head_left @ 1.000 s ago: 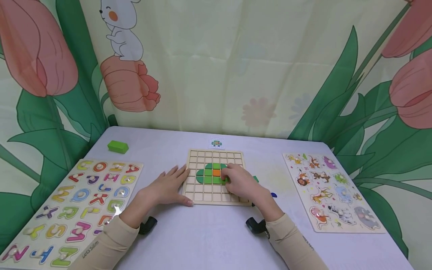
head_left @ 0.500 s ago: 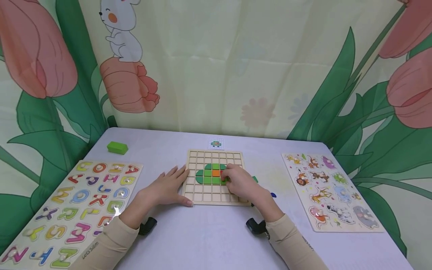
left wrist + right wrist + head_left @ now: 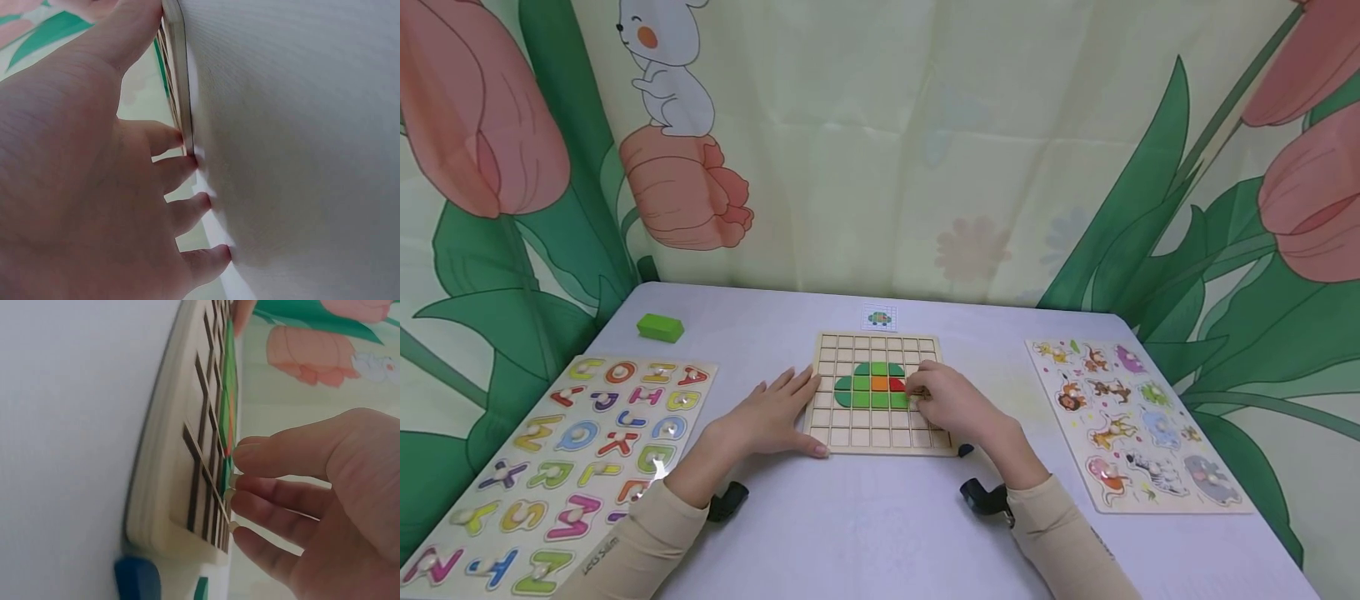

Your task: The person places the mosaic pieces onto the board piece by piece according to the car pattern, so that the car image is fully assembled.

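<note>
Head view shows the left hand [image 3: 771, 412] spread flat and relaxed, grasping nothing, its fingers along one side of a square, pale wooden grid board [image 3: 842, 433] and its thumb at the near corner. That wide contact presumably braces the board against sliding on the white tabletop [image 3: 865, 525]. On the board, between the two sets of fingers, glossy light-green square tiles [image 3: 881, 400], an orange square tile [image 3: 881, 384] and a red tile [image 3: 897, 384] sit snugly together, the raised ribs seeming to keep each in its cell. Just beside the red tile, the fingers of the right hand [image 3: 951, 404] curl inward and appear to pinch a small dark-green tile [image 3: 226, 469]; a fingertip grasp suits so small a piece, though the steep wrist view does not show whether it is fully seated. Beyond both hands' fingers lies a small white printed card with a gridded green picture [image 3: 879, 317], likely placed there so that the hands do not cover it. A dark-blue rounded piece [image 3: 137, 578] and a loose green piece [image 3: 201, 589] lie off the board below the right fingers in the wrist view, probably within easy reach.
</note>
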`<state>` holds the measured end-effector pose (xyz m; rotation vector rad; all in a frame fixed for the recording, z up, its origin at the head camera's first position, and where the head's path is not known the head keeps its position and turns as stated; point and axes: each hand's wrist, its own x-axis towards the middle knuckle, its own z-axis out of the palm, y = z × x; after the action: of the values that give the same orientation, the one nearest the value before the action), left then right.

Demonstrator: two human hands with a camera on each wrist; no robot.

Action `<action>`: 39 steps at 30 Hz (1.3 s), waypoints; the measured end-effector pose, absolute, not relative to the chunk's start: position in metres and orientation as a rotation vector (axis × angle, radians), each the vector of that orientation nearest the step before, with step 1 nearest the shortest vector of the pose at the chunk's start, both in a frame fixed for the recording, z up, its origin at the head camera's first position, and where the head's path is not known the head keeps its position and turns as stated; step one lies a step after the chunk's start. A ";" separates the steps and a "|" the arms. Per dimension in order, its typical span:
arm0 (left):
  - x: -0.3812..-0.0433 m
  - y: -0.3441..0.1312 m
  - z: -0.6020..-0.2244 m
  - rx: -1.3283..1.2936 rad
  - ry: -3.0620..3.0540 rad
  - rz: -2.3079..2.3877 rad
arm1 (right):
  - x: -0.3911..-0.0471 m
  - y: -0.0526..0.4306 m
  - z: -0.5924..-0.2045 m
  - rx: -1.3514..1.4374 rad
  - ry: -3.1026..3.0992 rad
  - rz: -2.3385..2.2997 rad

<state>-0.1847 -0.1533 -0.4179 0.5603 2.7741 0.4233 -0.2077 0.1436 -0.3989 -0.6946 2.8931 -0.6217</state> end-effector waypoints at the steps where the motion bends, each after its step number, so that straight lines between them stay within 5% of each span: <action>1: -0.185 -0.153 -0.418 0.560 2.775 0.422 | -0.208 0.146 -0.398 -0.688 2.897 -0.626; 24: -0.185 -0.154 -0.420 0.546 2.776 0.423 | -0.220 0.193 -0.391 -0.261 2.858 -0.548; 39: -0.186 -0.154 -0.421 0.561 2.783 0.421 | -0.224 0.199 -0.397 -0.341 2.882 -0.515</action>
<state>-0.1861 -0.1541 -0.4214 0.5614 2.7827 0.4213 -0.2238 0.1994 -0.3972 -0.3407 2.8824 -0.5149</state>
